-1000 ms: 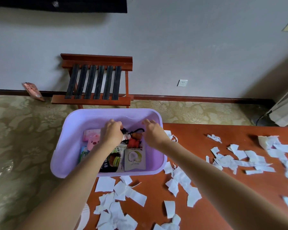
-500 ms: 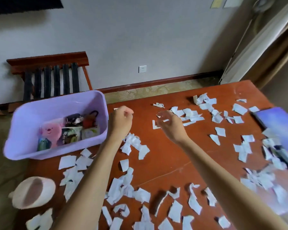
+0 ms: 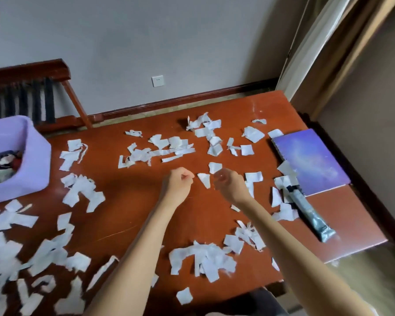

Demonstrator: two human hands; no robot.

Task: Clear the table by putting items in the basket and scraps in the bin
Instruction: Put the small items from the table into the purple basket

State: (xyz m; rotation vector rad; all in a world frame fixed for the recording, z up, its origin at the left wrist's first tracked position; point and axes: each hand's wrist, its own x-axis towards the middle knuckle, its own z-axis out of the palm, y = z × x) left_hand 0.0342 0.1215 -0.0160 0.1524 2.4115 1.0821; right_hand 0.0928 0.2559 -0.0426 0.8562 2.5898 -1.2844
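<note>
Tube point(image 3: 308, 210) lies at the bench's point(image 3: 135, 201) right end, its long axis slanting: cap toward the notebook point(image 3: 312, 163) and far edge, crimped tail toward the near-right corner. Both hands have just left the basket point(image 3: 32, 160), now far left, and swung to mid-bench among scraps point(image 3: 205, 258). That drop looks done, tube likely next. Left hand point(image 3: 177, 185), fingers curled, empty; right hand point(image 3: 229, 185) blurred, can't tell.
</note>
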